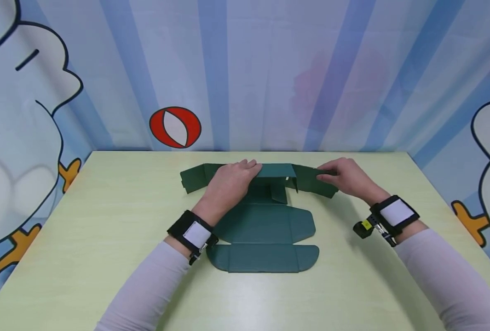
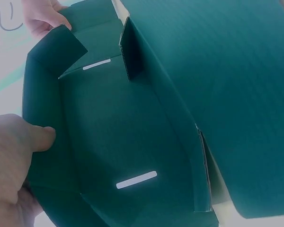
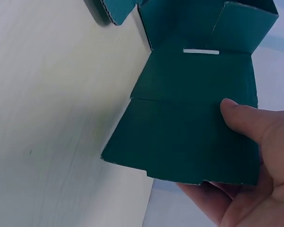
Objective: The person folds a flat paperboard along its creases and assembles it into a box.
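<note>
At centre, the left hand [image 1: 231, 185] grips the green box [image 1: 265, 223] by one wall [image 2: 40, 101]; centre-right, the right hand [image 1: 354, 178] pinches its flap [image 1: 311, 180].

Bright light; glare on the pale yellow wood-grain tabletop [image 1: 83, 257], soft shadows beside lilac fabric sleeves [image 1: 452, 276]; left-wrist view hazy.

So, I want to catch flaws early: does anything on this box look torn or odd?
Nothing stands out. The box is part-folded, with a flap splayed outward in the right hand; its slots are straight, so likely deliberate cuts, not tears.
</note>
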Motion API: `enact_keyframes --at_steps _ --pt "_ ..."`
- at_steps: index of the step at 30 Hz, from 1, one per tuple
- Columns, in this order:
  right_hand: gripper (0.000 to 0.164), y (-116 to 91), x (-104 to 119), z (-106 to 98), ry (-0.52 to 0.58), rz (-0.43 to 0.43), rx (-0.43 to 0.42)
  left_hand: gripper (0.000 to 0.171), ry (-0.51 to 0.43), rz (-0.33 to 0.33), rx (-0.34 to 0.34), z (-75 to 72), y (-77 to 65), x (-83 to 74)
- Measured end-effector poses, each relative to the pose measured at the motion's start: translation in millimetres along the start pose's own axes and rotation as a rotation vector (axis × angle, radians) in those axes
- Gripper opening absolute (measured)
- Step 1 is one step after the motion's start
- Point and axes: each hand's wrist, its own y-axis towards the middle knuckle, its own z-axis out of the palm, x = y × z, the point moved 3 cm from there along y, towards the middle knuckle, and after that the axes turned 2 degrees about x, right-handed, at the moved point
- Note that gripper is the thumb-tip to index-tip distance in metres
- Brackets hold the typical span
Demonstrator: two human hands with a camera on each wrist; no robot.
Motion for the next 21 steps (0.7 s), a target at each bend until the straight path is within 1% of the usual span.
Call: enact_keyframes --at_steps 12,17,21 --pt "0.026 -9.7 11.6 1.8 0.02 -0.033 0.029 0.032 0.024 0.003 -0.004 1.5 -0.6 -1.1" --pt "0.025 -13.1 16.4 4.1 0.003 -0.054 0.03 0.032 0.029 0.003 -0.002 2.3 -1.0 -1.3" --pt "0.02 -14.7 21.3 5.3 -0.015 -0.081 0.04 0.032 0.026 0.003 -0.004 2.5 -1.0 -1.7"
